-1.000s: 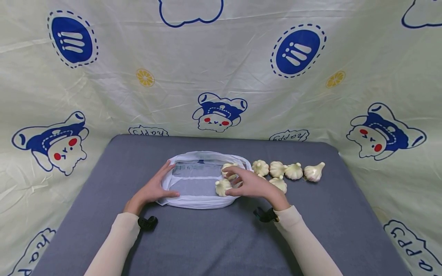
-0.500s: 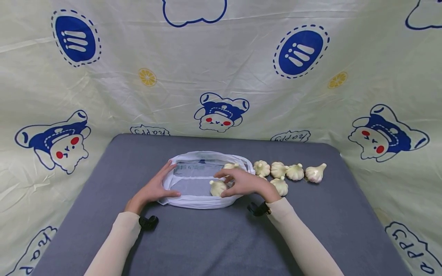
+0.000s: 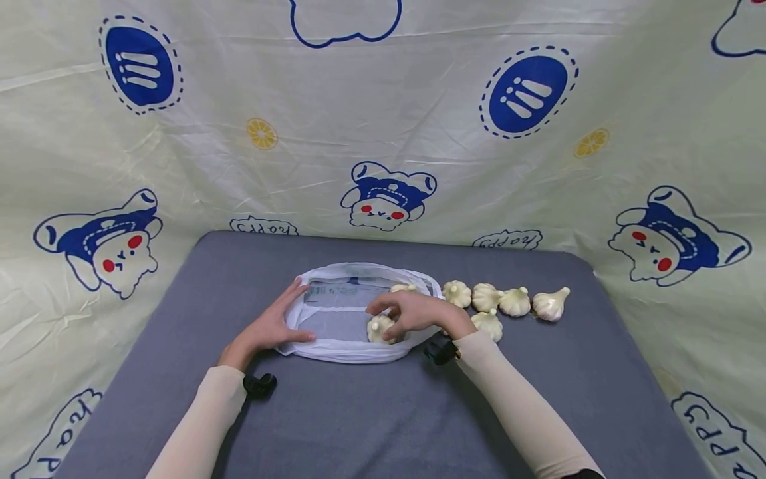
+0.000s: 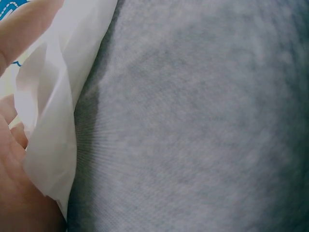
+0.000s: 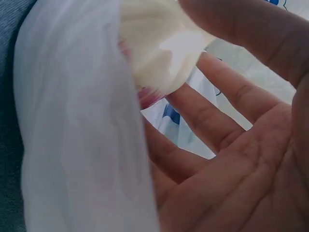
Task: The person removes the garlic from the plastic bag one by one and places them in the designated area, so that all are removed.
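A white plastic bag [image 3: 353, 352] lies on its side with its wide mouth spread. My left hand [image 3: 274, 324] is at the bag's left end, thumb along the front rim and fingers towards the back rim. In the left wrist view a fold of the bag [image 4: 55, 140] lies beside the thumb and palm. My right hand [image 3: 409, 311] reaches into the right side of the mouth. Between its thumb and bent fingers it holds a garlic bulb [image 5: 159, 46], partly hidden by the bag. Another garlic bulb [image 3: 402, 288] shows behind that hand inside the bag.
Several garlic bulbs [image 3: 514, 302] lie in a row right of the bag, with one bulb [image 3: 487, 326] in front of them near the right wrist. A grey cloth [image 3: 359, 412] covers the table. A printed curtain [image 3: 311, 166] hangs behind it.
My right hand has moved left, deeper over the bag's mouth, with the garlic bulb, which has turned a little. My left hand keeps its place on the bag.
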`<state>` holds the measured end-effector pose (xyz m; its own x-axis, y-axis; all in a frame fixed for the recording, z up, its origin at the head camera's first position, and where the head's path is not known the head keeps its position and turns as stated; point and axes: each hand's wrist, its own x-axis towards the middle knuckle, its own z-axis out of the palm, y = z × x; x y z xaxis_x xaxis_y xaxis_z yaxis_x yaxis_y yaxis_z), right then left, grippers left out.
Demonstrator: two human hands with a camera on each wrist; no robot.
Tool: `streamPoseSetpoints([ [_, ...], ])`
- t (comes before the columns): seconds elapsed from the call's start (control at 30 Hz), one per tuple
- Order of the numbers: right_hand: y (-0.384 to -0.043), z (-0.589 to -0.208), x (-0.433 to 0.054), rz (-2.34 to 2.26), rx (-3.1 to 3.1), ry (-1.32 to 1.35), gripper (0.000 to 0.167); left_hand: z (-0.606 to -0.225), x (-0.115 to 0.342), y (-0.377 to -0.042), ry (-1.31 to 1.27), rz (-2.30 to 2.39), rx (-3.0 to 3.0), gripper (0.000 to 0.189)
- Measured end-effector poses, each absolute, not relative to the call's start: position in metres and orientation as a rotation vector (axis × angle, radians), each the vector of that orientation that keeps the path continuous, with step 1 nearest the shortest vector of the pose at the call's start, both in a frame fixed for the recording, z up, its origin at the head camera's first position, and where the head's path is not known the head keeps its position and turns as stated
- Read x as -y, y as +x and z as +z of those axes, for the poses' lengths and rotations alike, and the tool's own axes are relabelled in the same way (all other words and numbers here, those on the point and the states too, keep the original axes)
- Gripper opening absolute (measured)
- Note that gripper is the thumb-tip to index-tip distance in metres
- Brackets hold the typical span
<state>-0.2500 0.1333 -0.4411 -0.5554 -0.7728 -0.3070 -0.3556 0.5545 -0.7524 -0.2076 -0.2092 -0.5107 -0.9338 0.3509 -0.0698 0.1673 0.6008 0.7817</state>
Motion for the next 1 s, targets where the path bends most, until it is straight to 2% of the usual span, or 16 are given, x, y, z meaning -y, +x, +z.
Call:
streamPoseSetpoints([
  [0.3, -0.2528, -0.4414, -0.1349, -0.828, -2.144, -0.875, 0.055, -0.5110, 0.2097, -0.2091, 0.435, 1.228, -2.620, 0.110],
  [0.67, -0.2525, -0.4394, -0.1306, -0.830, -2.147, -0.890, 0.036, -0.5103, 0.2083, -0.2093, 0.430, 1.243, -2.613, 0.110],
  [1.0, -0.2531, -0.4393, -0.1314, -0.847, -2.168, -0.902, 0.037, -0.5111, 0.2100, -0.2076, 0.476, 1.231, -2.646, 0.110],
])
